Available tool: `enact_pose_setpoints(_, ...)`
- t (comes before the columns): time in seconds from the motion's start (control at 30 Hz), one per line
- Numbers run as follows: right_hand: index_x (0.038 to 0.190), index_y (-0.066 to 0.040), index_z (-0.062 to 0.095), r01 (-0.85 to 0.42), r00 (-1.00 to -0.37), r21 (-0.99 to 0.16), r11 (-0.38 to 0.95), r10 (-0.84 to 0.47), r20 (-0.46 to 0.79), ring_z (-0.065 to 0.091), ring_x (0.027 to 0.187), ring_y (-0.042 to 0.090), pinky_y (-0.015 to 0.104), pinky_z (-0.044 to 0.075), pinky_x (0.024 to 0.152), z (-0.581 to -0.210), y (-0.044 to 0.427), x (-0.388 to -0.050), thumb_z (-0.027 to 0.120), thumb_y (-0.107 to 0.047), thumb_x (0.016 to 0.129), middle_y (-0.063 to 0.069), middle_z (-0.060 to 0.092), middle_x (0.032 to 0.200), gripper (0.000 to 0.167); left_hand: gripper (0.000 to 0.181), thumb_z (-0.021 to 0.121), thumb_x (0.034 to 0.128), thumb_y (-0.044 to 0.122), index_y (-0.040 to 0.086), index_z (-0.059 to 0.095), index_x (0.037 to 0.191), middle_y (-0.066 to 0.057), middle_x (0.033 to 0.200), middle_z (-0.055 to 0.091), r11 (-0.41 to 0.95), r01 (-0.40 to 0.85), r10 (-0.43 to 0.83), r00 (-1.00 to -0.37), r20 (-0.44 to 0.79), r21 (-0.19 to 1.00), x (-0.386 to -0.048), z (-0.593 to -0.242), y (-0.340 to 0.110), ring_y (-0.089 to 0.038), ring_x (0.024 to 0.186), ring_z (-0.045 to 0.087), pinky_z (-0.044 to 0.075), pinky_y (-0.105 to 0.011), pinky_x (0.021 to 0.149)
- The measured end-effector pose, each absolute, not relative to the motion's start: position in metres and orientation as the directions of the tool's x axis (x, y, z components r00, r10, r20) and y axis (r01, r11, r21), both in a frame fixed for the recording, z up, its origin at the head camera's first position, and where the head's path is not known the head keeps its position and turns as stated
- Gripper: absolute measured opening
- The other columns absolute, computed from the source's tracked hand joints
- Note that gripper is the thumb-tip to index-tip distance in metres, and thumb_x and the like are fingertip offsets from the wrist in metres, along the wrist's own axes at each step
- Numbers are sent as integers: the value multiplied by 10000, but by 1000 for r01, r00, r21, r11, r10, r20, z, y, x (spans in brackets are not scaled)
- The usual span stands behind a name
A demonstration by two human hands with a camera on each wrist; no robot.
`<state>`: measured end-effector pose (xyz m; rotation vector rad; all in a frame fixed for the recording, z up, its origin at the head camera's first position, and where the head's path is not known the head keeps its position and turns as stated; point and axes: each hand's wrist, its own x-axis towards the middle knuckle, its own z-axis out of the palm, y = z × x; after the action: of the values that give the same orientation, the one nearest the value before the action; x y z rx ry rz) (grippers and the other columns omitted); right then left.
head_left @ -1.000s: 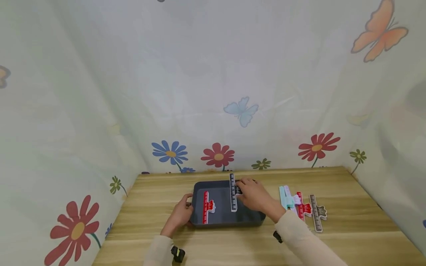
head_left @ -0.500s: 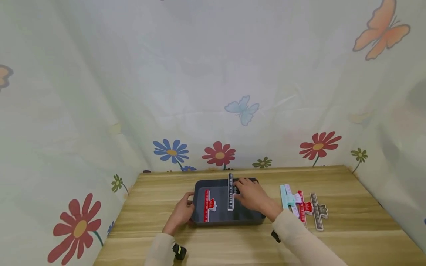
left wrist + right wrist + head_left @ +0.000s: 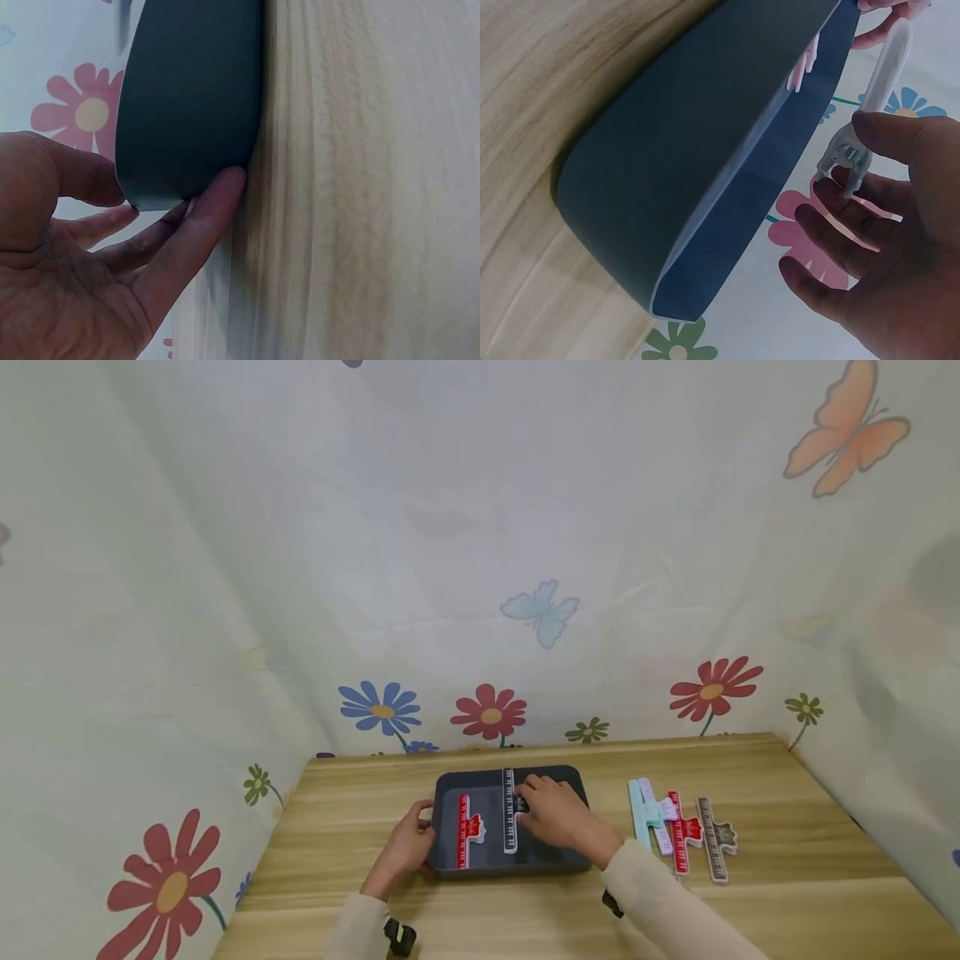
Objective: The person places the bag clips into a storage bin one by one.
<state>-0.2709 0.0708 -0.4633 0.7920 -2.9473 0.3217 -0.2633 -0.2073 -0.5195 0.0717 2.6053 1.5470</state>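
Observation:
A dark grey rectangular tray stands on the table. My left hand grips its left end; in the left wrist view the fingers lie against the end wall. My right hand pinches a black clip with a piano-key strip by its handle, over the tray's middle. The right wrist view has this clip edge-on, its spring visible, between thumb and fingers above the rim. A red clip with the same kind of strip lies inside the tray on the left.
On the table right of the tray lie a mint clip, a lilac clip, another red clip and a grey-brown clip. The mint, lilac and red ones lie close together. A flower-printed curtain closes off the back and sides.
My right hand has moved a little left and lowered the black clip toward the tray floor. My left hand stays at the tray's left end.

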Motion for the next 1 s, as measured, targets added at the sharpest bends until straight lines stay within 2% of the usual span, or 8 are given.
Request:
enact_pose_setpoints(0.47,1305,-112,598,-503,-864,-173,847,-489,122,576,1156,275,550,485,985,-464,65,-267,644,-362,939,73,608,1247,445,515,443,964,28,44,355,1471,-359,1248,568,483,-13,86,-994,-62,875,-262,-522,-209,-342,909,671,566,-392,444)
enact_pose_setpoints(0.87,1307,-125,600,-510,-860,-162,845,-505,73,572,1173,269,542,485,998,-467,55,-272,636,-379,941,67,600,1257,447,493,462,950,29,31,399,1439,-340,1190,609,508,15,64,-998,-20,861,-261,-524,-205,-321,889,677,561,-367,442)
enact_pose_setpoints(1.0,1289,-132,608,-490,-870,-182,852,-491,43,573,1172,272,559,476,1008,-472,53,-273,645,-370,937,67,603,1257,427,494,453,962,41,45,389,1452,-334,1210,600,498,-7,66,-997,-46,867,-260,-524,-205,-313,873,679,563,-371,443)
